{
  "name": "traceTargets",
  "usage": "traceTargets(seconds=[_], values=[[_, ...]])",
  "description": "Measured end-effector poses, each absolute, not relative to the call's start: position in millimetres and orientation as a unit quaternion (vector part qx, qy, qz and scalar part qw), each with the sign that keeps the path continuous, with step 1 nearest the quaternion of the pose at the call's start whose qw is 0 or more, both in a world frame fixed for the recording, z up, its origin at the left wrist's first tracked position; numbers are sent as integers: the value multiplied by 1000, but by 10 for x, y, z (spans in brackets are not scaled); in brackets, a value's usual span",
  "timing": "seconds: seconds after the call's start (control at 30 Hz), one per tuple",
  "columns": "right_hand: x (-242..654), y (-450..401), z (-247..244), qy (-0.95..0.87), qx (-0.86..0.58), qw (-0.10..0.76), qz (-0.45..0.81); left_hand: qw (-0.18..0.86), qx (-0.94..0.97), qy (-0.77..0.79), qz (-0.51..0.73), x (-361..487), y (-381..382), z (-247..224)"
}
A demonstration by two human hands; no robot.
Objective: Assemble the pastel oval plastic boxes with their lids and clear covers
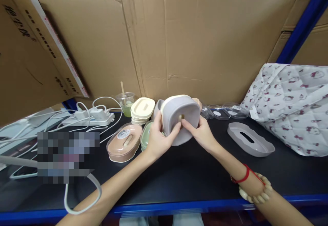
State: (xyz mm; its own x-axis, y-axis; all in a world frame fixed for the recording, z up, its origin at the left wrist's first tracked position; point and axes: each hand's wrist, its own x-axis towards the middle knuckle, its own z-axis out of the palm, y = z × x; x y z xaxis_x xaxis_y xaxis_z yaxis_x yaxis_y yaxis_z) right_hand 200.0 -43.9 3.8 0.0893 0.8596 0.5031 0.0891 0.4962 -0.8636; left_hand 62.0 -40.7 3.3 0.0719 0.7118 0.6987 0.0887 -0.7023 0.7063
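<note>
Both my hands hold up a rounded grey plastic box with a cream edge behind it, tilted so its flat face points towards me. My left hand wraps its left side, thumb pressing on the face. On the right side, my right hand grips it with the thumb near the middle. A small brown patch shows between the thumbs; what it is, I cannot tell. Behind the box, partly hidden, are a stack of green lids and another grey piece.
Cream lids are stacked beside a drink cup. A pink lidded box lies left. A grey slotted tray, clear lids and a patterned bag lie right. Cables and a power strip crowd the left; cardboard stands behind.
</note>
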Motion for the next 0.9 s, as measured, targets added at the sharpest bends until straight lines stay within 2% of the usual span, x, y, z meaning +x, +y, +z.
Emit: traceTargets(seconds=[0.2, 0.3, 0.4, 0.63, 0.77, 0.83, 0.9], values=[[2022, -455, 37, -618, -303, 701, 187, 125, 773, 254, 567, 546, -432, 40], [2056, -470, 59, -606, -300, 725, 134, 112, 806, 226, 536, 559, -450, 23], [2088, -478, 92, -574, -332, 733, 149, 170, 820, 216, 502, 601, -466, -11], [2074, -474, 137, -551, -421, 683, 230, 333, 748, 280, 501, 660, -550, 54], [2153, -370, 135, -572, -437, 585, 373, 432, 667, 305, 524, 668, -513, 79], [2272, -288, 136, -602, -479, 548, 327, 495, 588, 325, 551, 670, -473, 92], [2444, -203, 132, -617, -567, 520, 166, 547, 507, 340, 572, 669, -443, 121]])
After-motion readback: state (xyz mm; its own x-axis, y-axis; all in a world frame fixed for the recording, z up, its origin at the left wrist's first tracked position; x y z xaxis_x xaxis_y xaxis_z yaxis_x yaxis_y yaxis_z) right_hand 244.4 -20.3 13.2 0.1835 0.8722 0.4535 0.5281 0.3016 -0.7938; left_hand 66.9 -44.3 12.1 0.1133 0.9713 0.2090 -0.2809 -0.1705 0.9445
